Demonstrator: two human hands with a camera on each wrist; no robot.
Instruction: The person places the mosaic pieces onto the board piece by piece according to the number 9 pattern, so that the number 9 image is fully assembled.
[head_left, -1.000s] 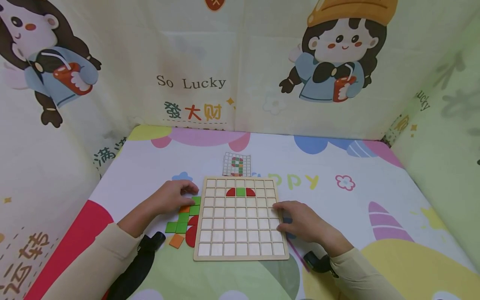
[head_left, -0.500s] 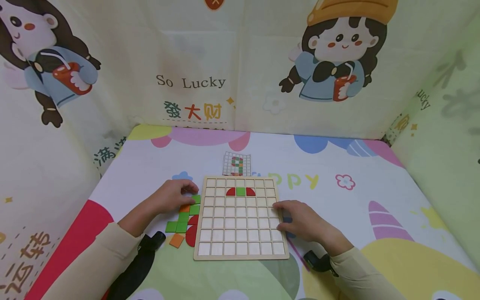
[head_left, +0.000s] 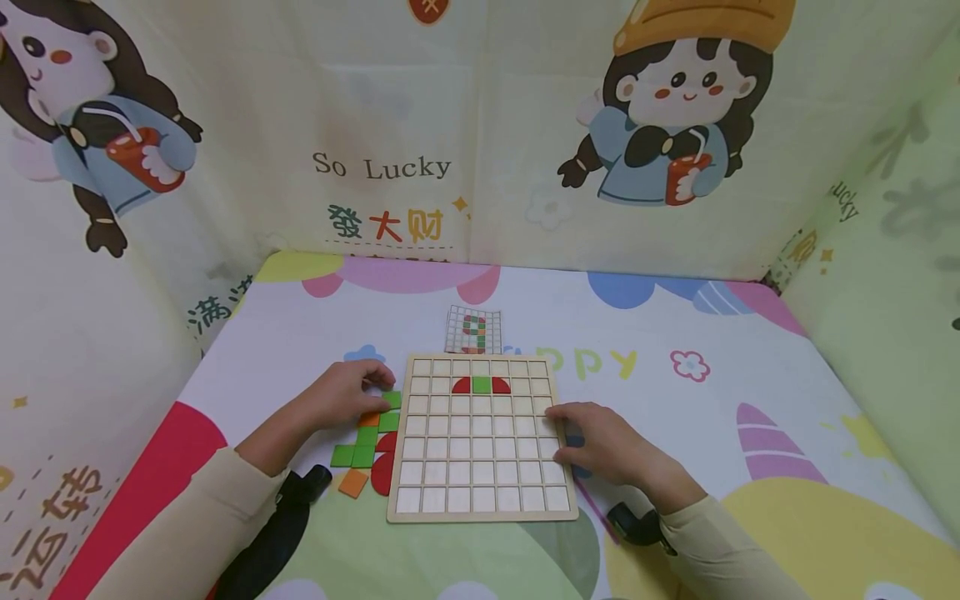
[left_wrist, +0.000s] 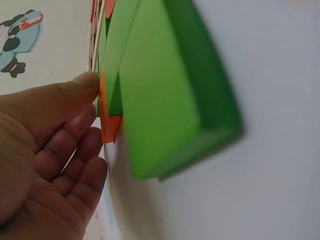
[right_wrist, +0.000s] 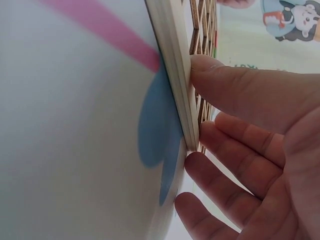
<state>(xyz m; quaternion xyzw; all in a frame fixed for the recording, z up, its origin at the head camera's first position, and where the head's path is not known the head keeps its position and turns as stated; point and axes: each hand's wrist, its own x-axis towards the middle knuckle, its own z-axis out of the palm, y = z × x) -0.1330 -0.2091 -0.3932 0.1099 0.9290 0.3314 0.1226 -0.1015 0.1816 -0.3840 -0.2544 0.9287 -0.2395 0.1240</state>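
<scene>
A pale wooden grid board (head_left: 483, 516) lies flat in the middle of the table. Near its far edge, a green square tile (head_left: 482, 385) sits in one cell between two red rounded pieces (head_left: 502, 386). My left hand (head_left: 341, 396) rests by the loose tiles at the board's left side, its thumb touching near an orange tile (left_wrist: 111, 129) under a green tile (left_wrist: 155, 95) in the left wrist view; the other fingers bend loosely. At the right edge, my right hand (head_left: 611, 442) touches the board's frame with its thumb on top, fingers relaxed.
Loose green tiles (head_left: 342, 455), an orange tile (head_left: 353, 482) and red rounded pieces (head_left: 382, 473) lie left of the board, partly overlapped by it. A small printed grid card (head_left: 453, 333) with a coloured 9-like figure lies beyond the board. Patterned cloth walls (head_left: 517, 108) surround the table.
</scene>
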